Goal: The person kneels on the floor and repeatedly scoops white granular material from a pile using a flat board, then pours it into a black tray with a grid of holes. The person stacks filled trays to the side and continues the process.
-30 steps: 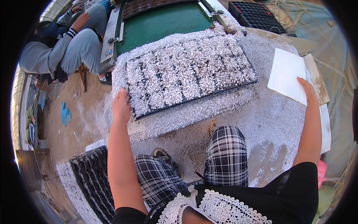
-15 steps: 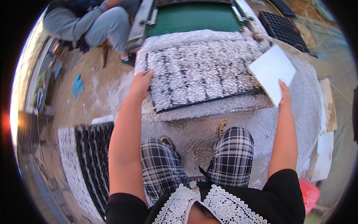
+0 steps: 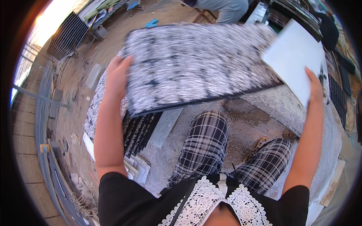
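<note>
A black seedling tray, its cells covered with white granules, hangs in front of me, smeared by motion. My left hand is closed on its left edge, thumb on top. In my right hand is a flat white board, gripped at its near edge. The board overlaps the tray's right end, and what supports that end is hidden. Below the tray's left part, a stack of similar trays stands on the ground, partly covered.
At the far side a person in grey trousers sits near the green-bedded bench. Black trays lie at the right. Thin white boards lie by the stack. A granule-covered ledge runs between my knees and the bench.
My view has swung left. The tray has come off the granule-covered surface and moved left over the stack; the white board stays in my right hand at its right end.
</note>
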Demonstrator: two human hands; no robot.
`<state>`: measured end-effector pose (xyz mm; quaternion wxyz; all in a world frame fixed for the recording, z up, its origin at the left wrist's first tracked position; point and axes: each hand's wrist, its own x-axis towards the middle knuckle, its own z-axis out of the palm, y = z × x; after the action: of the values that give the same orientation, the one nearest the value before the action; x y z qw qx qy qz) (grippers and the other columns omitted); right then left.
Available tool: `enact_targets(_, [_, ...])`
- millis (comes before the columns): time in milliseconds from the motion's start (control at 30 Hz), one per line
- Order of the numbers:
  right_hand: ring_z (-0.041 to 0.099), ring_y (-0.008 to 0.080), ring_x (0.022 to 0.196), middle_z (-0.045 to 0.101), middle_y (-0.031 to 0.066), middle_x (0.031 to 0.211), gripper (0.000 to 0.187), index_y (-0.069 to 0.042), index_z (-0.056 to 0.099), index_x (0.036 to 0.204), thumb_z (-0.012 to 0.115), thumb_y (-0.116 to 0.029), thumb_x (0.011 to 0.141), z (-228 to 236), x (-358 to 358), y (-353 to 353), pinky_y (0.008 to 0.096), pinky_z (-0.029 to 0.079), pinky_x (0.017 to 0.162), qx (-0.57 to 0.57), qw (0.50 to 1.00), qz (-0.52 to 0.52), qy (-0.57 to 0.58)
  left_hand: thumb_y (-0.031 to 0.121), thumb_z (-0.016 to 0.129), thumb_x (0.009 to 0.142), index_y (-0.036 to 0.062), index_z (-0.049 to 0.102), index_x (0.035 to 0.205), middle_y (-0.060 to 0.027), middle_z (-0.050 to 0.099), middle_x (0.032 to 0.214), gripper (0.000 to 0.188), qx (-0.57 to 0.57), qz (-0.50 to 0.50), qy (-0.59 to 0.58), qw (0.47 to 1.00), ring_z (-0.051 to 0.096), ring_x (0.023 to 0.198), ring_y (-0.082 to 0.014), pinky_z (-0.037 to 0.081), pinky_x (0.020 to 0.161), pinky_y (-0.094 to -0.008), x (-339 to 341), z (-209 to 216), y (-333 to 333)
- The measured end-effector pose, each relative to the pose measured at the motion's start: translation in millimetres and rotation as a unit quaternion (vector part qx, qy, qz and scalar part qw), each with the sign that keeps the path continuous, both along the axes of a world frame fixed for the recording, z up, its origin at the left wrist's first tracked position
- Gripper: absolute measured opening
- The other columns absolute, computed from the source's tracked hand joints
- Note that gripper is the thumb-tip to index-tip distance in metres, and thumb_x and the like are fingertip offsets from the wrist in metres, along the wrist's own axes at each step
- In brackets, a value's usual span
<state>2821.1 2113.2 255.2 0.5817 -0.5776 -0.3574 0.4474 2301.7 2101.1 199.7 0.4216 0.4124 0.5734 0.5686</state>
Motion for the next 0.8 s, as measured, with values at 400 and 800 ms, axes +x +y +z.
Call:
enact_targets(400, [0.060, 0.0291, 0.083, 0.056, 0.0245, 0.095, 0.041, 0.016, 0.044, 0.105, 0.060, -0.006, 0.074, -31.4, -313.9, 143.5, 0.0346, 0.052, 0.072, 0.052, 0.929, 0.355, 0.085, 0.017, 0.048, 0.085, -0.0044, 0.049, 0.103, -0.0126, 0.056, 0.099, 0.028, -0.019, 0.331, -0.098, 0.938, 0.055, 0.086, -0.0216, 0.043, 0.078, -0.0333, -185.6, -53.3, -213.3])
enact_targets(800, [0.060, 0.0317, 0.080, 0.055, 0.0234, 0.095, 0.045, 0.014, 0.042, 0.107, 0.052, -0.002, 0.067, -49.3, -112.3, 91.4, 0.0391, 0.050, 0.070, -0.003, 0.983, 0.155, -0.103, 0.021, 0.042, 0.088, -0.0076, 0.042, 0.116, -0.0172, 0.050, 0.115, 0.039, -0.076, 0.330, -0.293, 0.894, 0.051, 0.100, -0.0270, 0.039, 0.089, -0.0378, -165.7, -79.2, -241.6])
